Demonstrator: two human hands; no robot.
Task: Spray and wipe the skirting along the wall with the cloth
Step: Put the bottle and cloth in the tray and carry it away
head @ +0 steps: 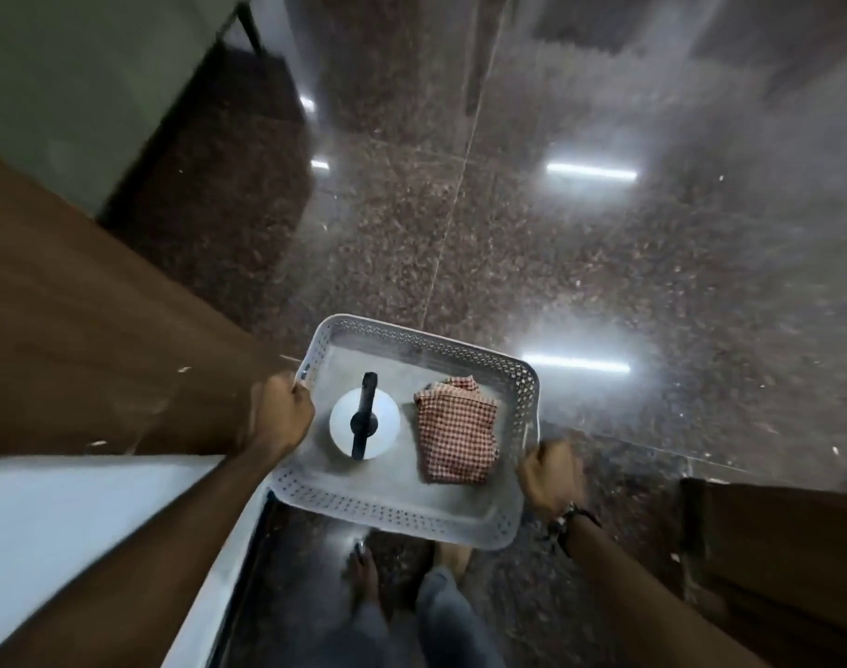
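Carrying the perforated tray (525, 378), we grip its edges with left hand (281, 417) and right hand (551, 474). The spray bottle (364, 423) stands nearer the left hand; the folded checked cloth (457, 429) lies nearer the right.

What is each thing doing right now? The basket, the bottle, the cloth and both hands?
Basket: held up over the floor, gripped at both ends.
Spray bottle: standing upright in the basket, untouched.
Checked cloth: folded, lying in the basket beside the bottle.
Left hand: gripping the basket's left rim.
Right hand: gripping the basket's right rim.
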